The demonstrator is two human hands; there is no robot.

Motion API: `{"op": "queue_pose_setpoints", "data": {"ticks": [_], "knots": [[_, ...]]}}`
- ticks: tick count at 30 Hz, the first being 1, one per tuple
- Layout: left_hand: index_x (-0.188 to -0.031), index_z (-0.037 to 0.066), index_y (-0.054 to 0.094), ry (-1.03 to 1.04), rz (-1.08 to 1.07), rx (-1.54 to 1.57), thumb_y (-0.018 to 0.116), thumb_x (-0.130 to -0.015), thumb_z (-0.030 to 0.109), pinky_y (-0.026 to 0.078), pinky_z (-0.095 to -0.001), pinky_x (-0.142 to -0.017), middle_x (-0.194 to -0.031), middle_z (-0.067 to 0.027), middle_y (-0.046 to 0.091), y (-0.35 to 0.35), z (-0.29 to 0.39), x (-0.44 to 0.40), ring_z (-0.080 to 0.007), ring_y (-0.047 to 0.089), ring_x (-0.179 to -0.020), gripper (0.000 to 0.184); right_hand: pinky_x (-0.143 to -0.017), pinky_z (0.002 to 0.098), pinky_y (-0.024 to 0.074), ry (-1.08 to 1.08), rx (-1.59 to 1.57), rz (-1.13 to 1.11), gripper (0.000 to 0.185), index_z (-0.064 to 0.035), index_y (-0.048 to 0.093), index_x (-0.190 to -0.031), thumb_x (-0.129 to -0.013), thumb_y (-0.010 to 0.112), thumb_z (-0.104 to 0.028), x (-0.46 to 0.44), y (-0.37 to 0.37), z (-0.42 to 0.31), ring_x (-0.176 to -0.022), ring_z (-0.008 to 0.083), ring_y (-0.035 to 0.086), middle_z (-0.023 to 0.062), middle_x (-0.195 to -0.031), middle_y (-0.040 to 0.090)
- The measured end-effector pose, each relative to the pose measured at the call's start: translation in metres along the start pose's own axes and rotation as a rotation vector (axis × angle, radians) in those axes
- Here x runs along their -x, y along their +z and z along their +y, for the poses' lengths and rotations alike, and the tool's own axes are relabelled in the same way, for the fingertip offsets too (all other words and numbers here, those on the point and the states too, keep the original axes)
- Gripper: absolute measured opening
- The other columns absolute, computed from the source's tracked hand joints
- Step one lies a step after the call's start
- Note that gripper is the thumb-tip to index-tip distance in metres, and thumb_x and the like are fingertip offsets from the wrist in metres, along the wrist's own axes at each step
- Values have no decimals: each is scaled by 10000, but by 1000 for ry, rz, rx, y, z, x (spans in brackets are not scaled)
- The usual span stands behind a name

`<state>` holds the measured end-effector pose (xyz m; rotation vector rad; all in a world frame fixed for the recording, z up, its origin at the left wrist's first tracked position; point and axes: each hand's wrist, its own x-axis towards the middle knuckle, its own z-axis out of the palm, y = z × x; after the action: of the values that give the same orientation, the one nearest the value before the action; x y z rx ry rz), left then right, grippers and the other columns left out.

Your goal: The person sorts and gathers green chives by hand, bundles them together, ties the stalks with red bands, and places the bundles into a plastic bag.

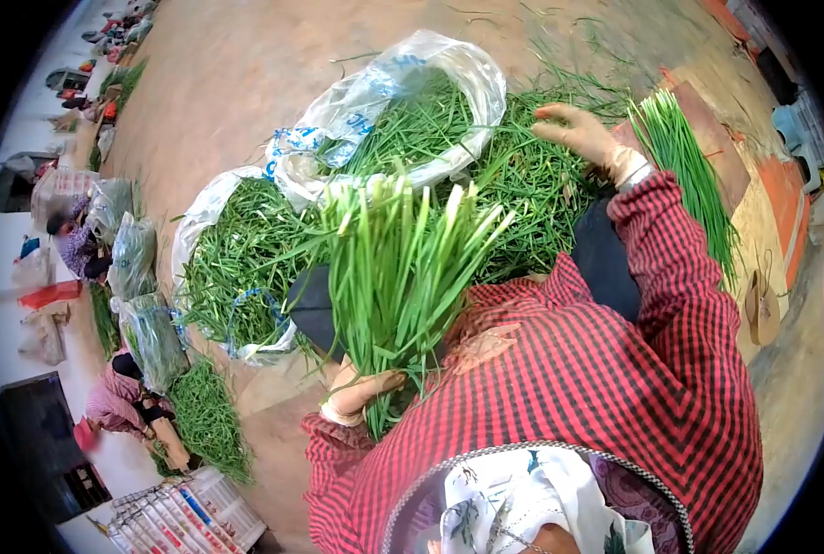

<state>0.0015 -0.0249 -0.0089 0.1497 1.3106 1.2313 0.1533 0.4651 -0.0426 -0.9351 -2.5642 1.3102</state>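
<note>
My left hand, in a pale glove, is wrapped round the lower part of a large bunch of long green stalks. The pale cut ends of the bunch point up and fan out. My right hand, also gloved, is raised over the loose greens with its fingers apart and nothing in it. Right of it a neat bundle of green stalks lies on a brown sheet. Two clear plastic bags of loose greens stand open beyond the bunch.
Two people sit at the left beside filled plastic bags and a heap of greens. White crates stand at the lower left. A sandal lies at the right near orange sheeting.
</note>
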Motion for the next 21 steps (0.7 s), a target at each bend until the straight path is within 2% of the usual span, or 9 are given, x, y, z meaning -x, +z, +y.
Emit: {"op": "queue_pose_setpoints", "data": {"ticks": [3,7,9,11,13,14,16,19,21], "knots": [[-1083,0,620,5,-39,-64,716,-770,-21,519,-304,-738,-936,-47,666,18,12,-9,-164,633,-846,328,-1110,429,329,-216,-147,-445,700,-59,489,-1378,-833,649,-469,17,16,-62,-1348,297,391,171,-1454,432],[-1102,7,607,148,-117,-402,702,-756,21,484,-300,-779,-927,-21,648,30,10,-22,-131,576,-834,359,-998,334,417,-301,-323,-1014,695,19,525,-1301,-761,769,-343,11,84,-65,-1137,212,545,156,-1275,593],[-1130,11,596,125,-119,-210,691,-748,7,477,-304,-778,-971,-20,642,15,-14,-33,-118,554,-850,394,-885,338,473,-355,-373,-898,536,-7,574,-1254,-802,709,-262,35,74,-90,-997,187,596,130,-1144,665],[-1150,12,588,72,-216,-395,693,-746,9,472,-298,-786,-1009,-16,633,17,-6,-26,-109,546,-885,418,-750,330,508,-298,-220,-730,395,-44,595,-1233,-870,578,-197,39,74,-91,-841,153,612,87,-973,695],[-1183,12,579,-21,-192,-64,687,-743,-1,466,-283,-787,-1030,-7,623,21,-9,-24,-97,541,-905,453,-673,282,505,-129,-322,-691,373,-57,602,-1223,-884,572,-211,35,81,-71,-758,124,585,31,-891,669],[-1204,13,574,-51,-204,-84,679,-746,-8,465,-280,-792,-1039,-7,622,25,1,-21,-97,543,-910,470,-603,229,476,-112,-427,-418,308,-73,632,-1162,-913,578,-245,41,81,-66,-685,79,541,-27,-811,611],[-1263,22,553,-79,-198,-13,656,-754,-21,463,-281,-809,-1065,-12,625,31,4,-23,-104,550,-929,521,-513,205,376,-226,-432,-356,234,-100,645,-1005,-961,557,-312,24,59,-51,-582,33,444,-70,-711,505],[-1270,24,546,-154,-216,-82,650,-760,-18,462,-278,-823,-1085,-17,625,28,10,-22,-107,548,-952,523,-582,197,421,105,-499,-33,223,-94,653,-961,-954,578,-304,7,13,-35,-619,55,490,-37,-784,563],[-1263,21,543,-117,-219,-65,642,-759,-20,466,-271,-810,-1092,-14,622,32,10,-26,-104,554,-947,516,-696,234,461,-30,-363,-27,247,-75,651,-1012,-937,603,-305,13,16,-43,-745,98,549,18,-883,604]]}}
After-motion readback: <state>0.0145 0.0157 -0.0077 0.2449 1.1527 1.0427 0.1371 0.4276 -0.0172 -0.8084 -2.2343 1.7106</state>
